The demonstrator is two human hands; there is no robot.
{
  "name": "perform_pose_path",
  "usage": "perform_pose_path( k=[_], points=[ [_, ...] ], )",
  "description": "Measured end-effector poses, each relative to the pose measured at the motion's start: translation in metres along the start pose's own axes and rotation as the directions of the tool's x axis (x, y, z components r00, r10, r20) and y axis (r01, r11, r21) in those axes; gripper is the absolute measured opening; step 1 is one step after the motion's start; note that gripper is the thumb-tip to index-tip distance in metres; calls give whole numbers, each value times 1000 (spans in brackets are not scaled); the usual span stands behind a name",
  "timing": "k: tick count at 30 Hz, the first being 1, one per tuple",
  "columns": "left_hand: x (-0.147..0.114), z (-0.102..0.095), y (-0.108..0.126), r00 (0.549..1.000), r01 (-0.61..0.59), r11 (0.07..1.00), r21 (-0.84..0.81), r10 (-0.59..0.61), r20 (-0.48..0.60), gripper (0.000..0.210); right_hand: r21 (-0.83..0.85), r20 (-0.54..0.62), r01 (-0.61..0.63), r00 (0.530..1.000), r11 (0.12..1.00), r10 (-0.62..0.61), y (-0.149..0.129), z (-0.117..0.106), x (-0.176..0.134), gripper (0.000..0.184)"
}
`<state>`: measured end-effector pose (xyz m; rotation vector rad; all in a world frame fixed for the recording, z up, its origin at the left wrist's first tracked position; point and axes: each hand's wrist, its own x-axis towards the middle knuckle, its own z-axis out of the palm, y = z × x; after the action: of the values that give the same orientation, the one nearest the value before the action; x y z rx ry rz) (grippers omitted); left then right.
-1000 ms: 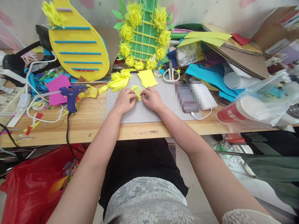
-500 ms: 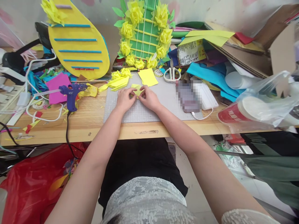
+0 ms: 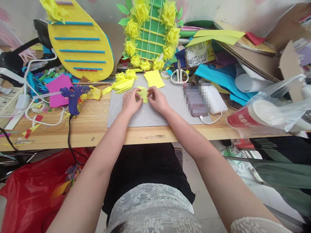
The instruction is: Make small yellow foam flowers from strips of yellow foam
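Over the grey cutting mat [image 3: 155, 118], a small piece of yellow paper [image 3: 143, 94] with creases lies between my two hands. My left hand [image 3: 131, 102] pinches its left edge with curled fingers. At the right edge, my right hand [image 3: 158, 100] has thumb and fingertips closed on the paper. Just behind the hands lie a stack of yellow paper squares [image 3: 154, 79] and a bunch of folded yellow paper petals [image 3: 123, 83]. White-handled scissors [image 3: 179, 76] rest at the mat's back edge.
A purple glue gun [image 3: 73, 97] stands on the left, its black cord over the table edge. Behind are a yellow pear-shaped board [image 3: 81, 45] and a green board [image 3: 152, 42] with yellow paper flowers. On the right are a blurred phone, a white power bank [image 3: 213, 98] and a bagged cup [image 3: 243, 118].
My right hand has moved slightly right, so the hands are a bit farther apart. More of the yellow paper shows between them, spread flatter.
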<state>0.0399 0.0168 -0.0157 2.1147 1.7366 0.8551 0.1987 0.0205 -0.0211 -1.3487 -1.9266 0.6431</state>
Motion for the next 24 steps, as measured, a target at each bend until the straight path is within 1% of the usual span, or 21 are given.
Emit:
perform_pose_path(
  k=[9,14,17,22,24],
  points=[
    [0,0,3,1000,6,1000,8,-6,8,32,-71,17,-9,1000,997,10,-1,0,0,27],
    [0,-1,6,1000,-5,1000,10,5,6,28,-135,17,23,1000,991,-21,-4,1,-2,18],
    [1,0,6,1000,-5,1000,15,5,3,26,-177,20,48,999,983,-45,-5,2,-2,17],
    [0,-1,8,999,-33,998,56,32,25,11,-226,40,89,996,970,-82,-3,2,-2,17],
    [0,-1,8,999,-42,996,81,39,33,8,-253,42,103,995,962,-95,-2,3,-2,15]
  ],
)
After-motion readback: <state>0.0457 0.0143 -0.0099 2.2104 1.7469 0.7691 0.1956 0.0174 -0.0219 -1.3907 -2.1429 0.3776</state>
